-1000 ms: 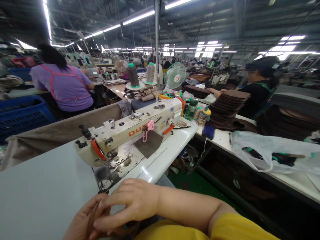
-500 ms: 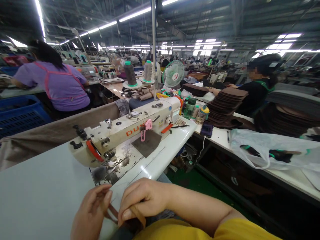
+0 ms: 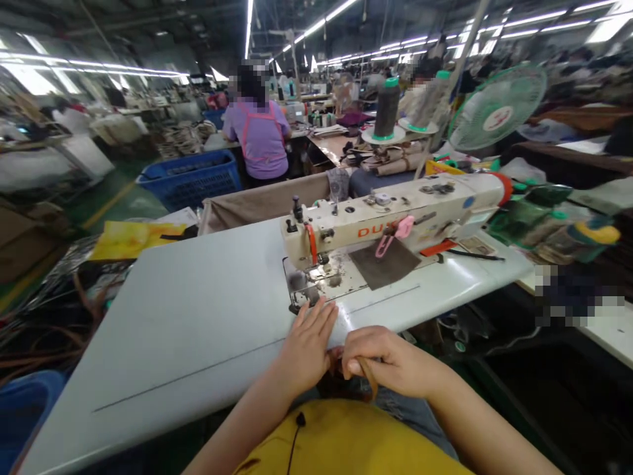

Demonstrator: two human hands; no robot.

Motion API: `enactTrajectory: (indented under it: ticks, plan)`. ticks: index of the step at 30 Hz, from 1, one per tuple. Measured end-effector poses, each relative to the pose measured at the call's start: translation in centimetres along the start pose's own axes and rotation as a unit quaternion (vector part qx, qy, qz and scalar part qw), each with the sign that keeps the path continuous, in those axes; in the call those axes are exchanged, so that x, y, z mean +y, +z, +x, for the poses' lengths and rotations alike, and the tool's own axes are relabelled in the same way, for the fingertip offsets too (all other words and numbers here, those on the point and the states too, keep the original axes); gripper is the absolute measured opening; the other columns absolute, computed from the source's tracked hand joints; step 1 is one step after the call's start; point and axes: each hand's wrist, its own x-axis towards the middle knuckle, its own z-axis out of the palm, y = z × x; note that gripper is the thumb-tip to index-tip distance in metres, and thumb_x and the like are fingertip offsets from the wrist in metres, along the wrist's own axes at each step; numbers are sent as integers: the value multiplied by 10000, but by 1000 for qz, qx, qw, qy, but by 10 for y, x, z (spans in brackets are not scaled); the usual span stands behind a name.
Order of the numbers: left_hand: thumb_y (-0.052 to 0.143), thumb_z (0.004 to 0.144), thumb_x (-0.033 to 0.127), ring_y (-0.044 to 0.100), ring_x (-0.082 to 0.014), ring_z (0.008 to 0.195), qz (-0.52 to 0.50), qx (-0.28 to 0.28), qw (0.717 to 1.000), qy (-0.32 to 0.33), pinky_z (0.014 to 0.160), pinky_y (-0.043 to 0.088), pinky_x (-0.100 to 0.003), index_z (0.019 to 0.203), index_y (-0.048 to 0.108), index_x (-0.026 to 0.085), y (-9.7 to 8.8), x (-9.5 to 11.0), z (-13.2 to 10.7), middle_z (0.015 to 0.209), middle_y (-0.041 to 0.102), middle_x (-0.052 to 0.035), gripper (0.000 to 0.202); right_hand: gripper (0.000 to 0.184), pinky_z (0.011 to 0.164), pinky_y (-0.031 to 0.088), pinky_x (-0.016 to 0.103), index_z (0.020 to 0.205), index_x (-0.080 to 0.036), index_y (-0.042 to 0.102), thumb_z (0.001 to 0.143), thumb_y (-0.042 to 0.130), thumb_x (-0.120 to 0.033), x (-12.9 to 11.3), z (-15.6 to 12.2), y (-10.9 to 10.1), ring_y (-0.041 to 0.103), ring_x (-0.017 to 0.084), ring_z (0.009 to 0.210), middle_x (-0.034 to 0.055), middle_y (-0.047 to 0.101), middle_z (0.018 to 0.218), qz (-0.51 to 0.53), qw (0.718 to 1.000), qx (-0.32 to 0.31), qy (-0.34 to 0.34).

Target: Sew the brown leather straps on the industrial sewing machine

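Observation:
My right hand (image 3: pixel 383 361) is closed round a thin brown strap (image 3: pixel 370 377) at the near edge of the white sewing table (image 3: pixel 198 310). My left hand (image 3: pixel 306 346) lies beside it with fingers stretched flat on the table edge, thumb side against the strap. Just beyond the fingertips is the needle plate of a cream sewing machine (image 3: pixel 395 214) with orange lettering. A dark brown leather piece (image 3: pixel 384 266) lies under the machine arm, with a pink clip (image 3: pixel 395 234) hanging above it.
Thread cones (image 3: pixel 386 109) and a green fan (image 3: pixel 497 109) stand behind the machine. Bottles (image 3: pixel 554 227) sit at the right. A person in a purple top (image 3: pixel 260 135) works beyond a blue crate (image 3: pixel 190 178). Brown straps (image 3: pixel 49 330) pile at the left; a blue bin (image 3: pixel 22 409) stands low left.
The view has swung left, putting the machine right of centre. My left hand has opened and laid its fingers flat on the table edge; my right hand keeps hold of the strap.

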Motion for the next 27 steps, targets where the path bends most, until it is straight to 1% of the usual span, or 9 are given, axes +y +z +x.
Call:
enactTrajectory:
  ticks: [10,12,15,17,19,21,23,25,27]
  plan:
    - [454,1061,423,284,-343,1607,102,23,986,-128,1309,232,-604,1643,297,129,-3,-28,-46,1705,376,-127,671,370,746,517,257,910,-188,776,1086,512,-378,7,23,11,642,156,776,45,688,824,-11,1000,-6,-15]
    - [428,1069,424,324,-352,1590,122,28,976,-180,1293,251,-627,1636,315,122,-6,-38,-53,1685,409,-147,653,332,771,522,260,942,-188,780,1080,527,-352,10,30,17,656,160,808,51,706,864,-24,999,-4,-23]
    - [414,1067,435,364,-434,1553,160,30,935,-316,1254,286,-677,1568,399,-10,-13,-49,-56,1634,446,-264,671,262,856,537,296,1023,-189,782,1065,543,-287,17,38,28,684,181,911,75,741,993,-56,997,2,-45]
    - [427,1059,452,348,-481,1546,173,34,912,-370,1240,299,-689,1537,411,-73,-19,-51,-52,1629,422,-315,710,241,920,538,330,1066,-191,778,1054,542,-236,21,42,35,691,201,1005,92,751,1096,-83,995,11,-62]
    - [413,1066,440,299,-453,1578,159,34,925,-344,1254,296,-670,1583,381,-4,-25,-51,-46,1679,373,-256,682,240,960,533,358,1070,-190,773,1044,535,-197,24,44,39,687,216,1067,103,751,1158,-105,991,14,-78]
    - [380,1082,406,247,-369,1616,126,12,959,-254,1284,264,-647,1631,358,170,-28,-51,-40,1718,358,-120,597,235,975,530,373,1038,-189,769,1034,535,-171,25,45,40,690,219,1066,99,759,1128,-115,989,8,-94]
    - [372,1091,388,241,-330,1623,105,-19,975,-194,1292,239,-660,1626,370,281,-30,-55,-35,1708,392,-43,546,223,974,531,375,989,-192,762,1024,546,-154,26,44,39,697,212,1022,79,766,1021,-121,988,1,-100]
    - [396,1088,404,283,-359,1605,108,-34,971,-210,1272,243,-705,1611,400,271,-30,-61,-31,1689,426,-60,540,219,967,535,371,965,-195,757,1020,550,-148,27,41,37,698,206,992,63,759,939,-138,985,1,-100]
    - [422,1079,435,304,-391,1591,123,-27,958,-258,1257,259,-724,1599,416,198,-29,-68,-26,1684,426,-116,572,223,972,537,368,986,-191,754,1031,538,-156,30,39,37,693,203,1010,64,756,937,-173,980,6,-98]
